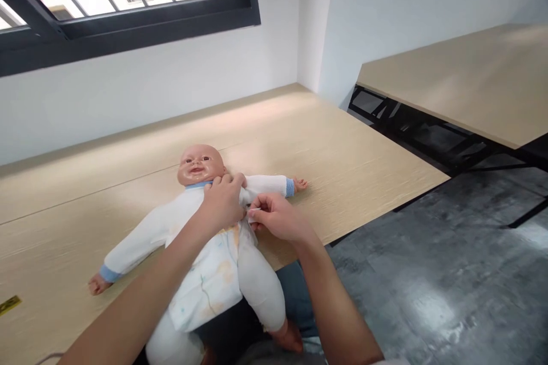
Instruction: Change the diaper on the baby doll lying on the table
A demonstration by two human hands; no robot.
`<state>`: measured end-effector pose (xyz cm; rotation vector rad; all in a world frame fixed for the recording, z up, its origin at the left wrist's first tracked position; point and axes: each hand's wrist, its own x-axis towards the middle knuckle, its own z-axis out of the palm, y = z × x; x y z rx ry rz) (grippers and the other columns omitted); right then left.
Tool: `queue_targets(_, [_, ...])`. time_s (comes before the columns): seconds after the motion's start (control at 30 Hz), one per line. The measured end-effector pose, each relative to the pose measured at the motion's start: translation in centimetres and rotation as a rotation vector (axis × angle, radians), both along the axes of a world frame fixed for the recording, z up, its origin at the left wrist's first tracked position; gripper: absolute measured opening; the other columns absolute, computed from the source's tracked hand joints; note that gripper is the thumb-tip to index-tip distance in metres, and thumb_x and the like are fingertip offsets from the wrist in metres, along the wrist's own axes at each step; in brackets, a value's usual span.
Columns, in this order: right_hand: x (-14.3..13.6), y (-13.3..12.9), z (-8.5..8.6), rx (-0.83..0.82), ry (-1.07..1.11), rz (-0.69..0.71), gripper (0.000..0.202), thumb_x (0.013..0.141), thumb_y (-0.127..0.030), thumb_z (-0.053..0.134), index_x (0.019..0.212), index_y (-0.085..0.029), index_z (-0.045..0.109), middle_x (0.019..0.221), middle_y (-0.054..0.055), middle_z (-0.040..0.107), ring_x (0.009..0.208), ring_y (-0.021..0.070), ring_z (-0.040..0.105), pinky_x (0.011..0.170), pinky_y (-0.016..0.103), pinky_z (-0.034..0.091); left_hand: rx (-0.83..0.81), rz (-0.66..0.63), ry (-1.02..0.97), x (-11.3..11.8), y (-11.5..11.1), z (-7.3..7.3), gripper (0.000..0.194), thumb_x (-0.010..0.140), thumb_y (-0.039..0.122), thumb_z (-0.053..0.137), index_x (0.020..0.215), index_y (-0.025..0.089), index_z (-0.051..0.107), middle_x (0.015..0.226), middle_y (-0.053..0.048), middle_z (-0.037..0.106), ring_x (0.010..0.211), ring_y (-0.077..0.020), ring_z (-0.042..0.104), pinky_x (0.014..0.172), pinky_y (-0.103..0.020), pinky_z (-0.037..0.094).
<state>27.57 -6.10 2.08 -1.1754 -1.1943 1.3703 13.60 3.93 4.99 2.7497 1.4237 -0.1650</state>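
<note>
On the doll (182, 214), the left hand (225, 199) rests (grip unclear), while the right hand (277, 217) pinches white material (252, 217) by the waist.

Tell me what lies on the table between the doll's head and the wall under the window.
Nothing; the head view shows only bare wooden tabletop between the doll's head and the wall.

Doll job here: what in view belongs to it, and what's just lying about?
In the job:
doll
printed white covering
left hand, on its chest
right hand, pinching something white
table underneath

Apparently not:
yellow-black sticker
second table
</note>
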Motion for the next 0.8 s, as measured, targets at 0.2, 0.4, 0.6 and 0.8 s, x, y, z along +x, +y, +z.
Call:
queue_targets(0.2, [-1.9, 0.6, 1.6, 0.019, -0.124, 0.044, 0.008, 0.08, -0.015, 0.056, 0.072, -0.017, 0.054, 0.061, -0.001, 0.059, 0.059, 0.0119, 0.056, 0.054, 0.022, 0.042, -0.092, -0.084, -0.014, -0.1, 1.8, 0.6, 0.051, 0.058, 0.017, 0.065, 0.108, 0.024, 0.055, 0.101, -0.009, 0.062, 0.092, -0.0255, 0.059, 0.066, -0.028, 0.039])
queue_targets(0.4, [-3.0, 0.6, 2.2, -0.003, 0.046, -0.023, 0.005, 0.074, -0.017, 0.061, 0.071, -0.015, 0.057, 0.061, -0.001, 0.059, 0.055, 0.0113, 0.053, 0.055, 0.024, 0.043, -0.113, -0.033, -0.144, -0.5, 1.8, 0.8, 0.042, 0.064, 0.018, 0.062, 0.105, 0.024, 0.059, 0.092, -0.006, 0.066, 0.069, -0.0195, 0.062, 0.056, -0.027, 0.036])
queue_targets(0.6, [-6.9, 0.0, 3.4, -0.062, 0.034, 0.01, 0.007, 0.072, -0.016, 0.058, 0.072, -0.014, 0.064, 0.064, 0.001, 0.061, 0.055, 0.0109, 0.053, 0.055, 0.023, 0.043, -0.166, 0.012, -0.393, -0.2, 2.3, 0.0, 0.024, 0.067, 0.027, 0.066, 0.09, 0.023, 0.065, 0.082, -0.004, 0.071, 0.074, -0.0221, 0.064, 0.061, -0.029, 0.041])
queue_targets(0.8, [-7.8, -1.2, 3.0, -0.02, -0.048, -0.139, 0.015, 0.078, -0.028, 0.058, 0.086, -0.017, 0.067, 0.078, 0.005, 0.066, 0.063, 0.0151, 0.06, 0.059, 0.027, 0.049, -0.168, -0.043, -0.834, -4.6, 0.7, 4.8, 0.021, 0.086, 0.032, 0.048, 0.084, 0.02, 0.064, 0.086, -0.003, 0.072, 0.081, -0.0181, 0.066, 0.069, -0.026, 0.05])
